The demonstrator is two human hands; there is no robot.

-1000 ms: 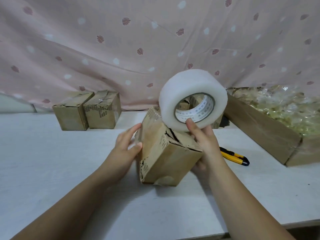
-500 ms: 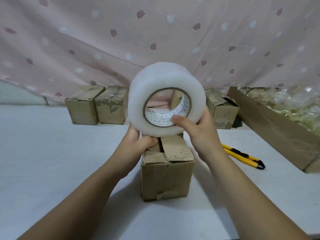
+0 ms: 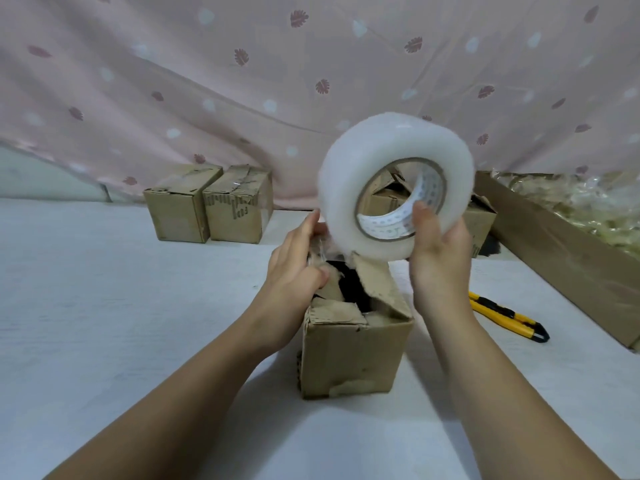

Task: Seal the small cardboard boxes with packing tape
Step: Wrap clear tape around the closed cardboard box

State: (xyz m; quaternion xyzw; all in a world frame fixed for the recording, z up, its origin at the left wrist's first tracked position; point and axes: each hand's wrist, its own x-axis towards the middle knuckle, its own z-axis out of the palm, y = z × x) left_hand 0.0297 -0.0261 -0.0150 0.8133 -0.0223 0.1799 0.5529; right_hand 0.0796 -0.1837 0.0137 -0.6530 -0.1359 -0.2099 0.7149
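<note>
Head view. The right hand (image 3: 438,258) grips the roll of clear packing tape (image 3: 346,181) from below, with its thumb hooked into the cardboard core and its palm against the outer winding. The roll is held upright on edge, above the far side of the small cardboard box (image 3: 353,358). The white liner inside the core carries rows of small printed marks, too small to read.

The box stands around the middle of the white surface (image 3: 104,306), nearer its front edge. Its top is unsealed, with torn flaps raised and a dark gap between them. The left hand (image 3: 298,268) has its fingers curled over the left flap, thumb pressed down, just beside the foot of the roll. A crumpled clear strip lies under its fingertips; whether this is the tape's free end cannot be told.

At the far edge, left of centre, two closed boxes (image 3: 178,211) (image 3: 237,211) stand side by side and touching. The right-hand one bears dark print that cannot be read. Another box (image 3: 483,225) shows behind the roll.

A yellow-and-black utility knife (image 3: 505,315) lies right of the open box. A long carton (image 3: 561,258) of clear plastic wrapping (image 3: 588,209) runs along the right edge. A pink leaf-patterned curtain (image 3: 242,98) hangs behind.
</note>
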